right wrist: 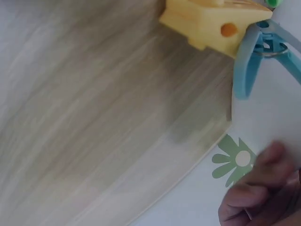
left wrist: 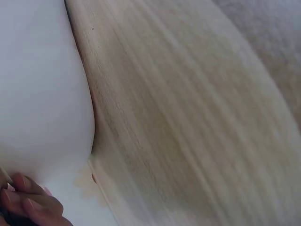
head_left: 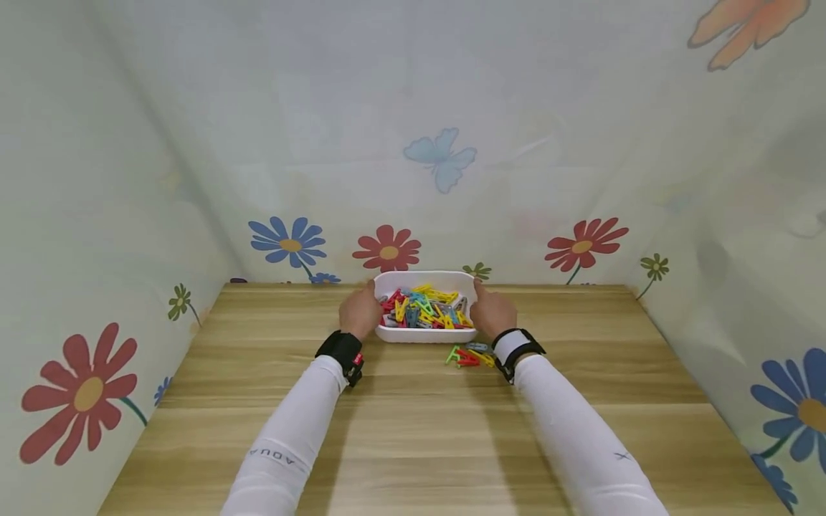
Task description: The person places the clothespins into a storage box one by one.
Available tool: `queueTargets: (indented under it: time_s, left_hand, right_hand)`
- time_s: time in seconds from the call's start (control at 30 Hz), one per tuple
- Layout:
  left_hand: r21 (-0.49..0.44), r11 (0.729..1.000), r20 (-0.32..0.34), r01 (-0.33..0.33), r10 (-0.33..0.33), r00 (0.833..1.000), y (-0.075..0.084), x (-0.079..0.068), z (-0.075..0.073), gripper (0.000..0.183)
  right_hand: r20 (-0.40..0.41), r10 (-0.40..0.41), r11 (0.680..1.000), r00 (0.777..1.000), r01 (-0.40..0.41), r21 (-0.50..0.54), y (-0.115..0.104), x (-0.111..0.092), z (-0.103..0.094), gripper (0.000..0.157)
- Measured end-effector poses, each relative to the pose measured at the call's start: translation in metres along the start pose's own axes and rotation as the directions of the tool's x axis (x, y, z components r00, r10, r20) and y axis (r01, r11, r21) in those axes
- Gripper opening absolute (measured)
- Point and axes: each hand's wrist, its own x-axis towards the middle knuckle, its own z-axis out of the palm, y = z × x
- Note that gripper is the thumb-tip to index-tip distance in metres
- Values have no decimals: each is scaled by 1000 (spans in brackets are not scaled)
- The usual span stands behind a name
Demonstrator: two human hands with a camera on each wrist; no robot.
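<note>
A white plastic tray [head_left: 426, 335] stands at the back of the table, filled with a heap of small coloured clothespins [head_left: 422, 308]. My left hand [head_left: 361, 312] grips its left end, thumb up at the rim. At the opposite end my right hand [head_left: 495, 312] holds the rim in the same way. Curled fingers [left wrist: 40, 205] show against the tray's white side [left wrist: 42, 94] in the left wrist view. Several loose clothespins [head_left: 469, 356] lie on the table in front of the tray, beside my right wrist. The right wrist view shows a yellow clothespin [right wrist: 211, 26] and a blue clothespin [right wrist: 265, 52] close up.
The wood-grain table [head_left: 413, 430] runs back to a pale wall covering [head_left: 323, 143] printed with flowers and a butterfly. Similar coverings rise along the left and right sides. The tray sits close to the table's back edge.
</note>
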Motion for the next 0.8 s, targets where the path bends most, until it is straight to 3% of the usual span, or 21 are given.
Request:
queueTargets:
  time_s: [0.13, 0.27, 0.47, 0.67, 0.8]
  left_hand:
    - [25, 1000, 3, 18, -18, 1000, 2, -3, 0, 56]
    - [45, 999, 11, 21, -22, 1000, 3, -6, 0, 59]
    - [61, 998, 0, 32, -32, 999, 7, -3, -2, 61]
    - [69, 997, -2, 36, -36, 999, 9, -2, -2, 61]
    - [82, 996, -4, 27, -27, 1000, 10, -2, -2, 61]
  right_hand:
    - [-17, -23, 1000, 1000, 23, -18, 3, -3, 4, 58]
    - [-73, -34, 999, 997, 37, 38, 5, -9, 3, 58]
    - [-178, -118, 990, 977, 129, 51, 11, -24, -19, 62]
    - [-272, -285, 956, 919, 291, -17, 19, -54, -39, 69]
    - [-255, -409, 912, 876, 400, -89, 21, -82, -45, 76]
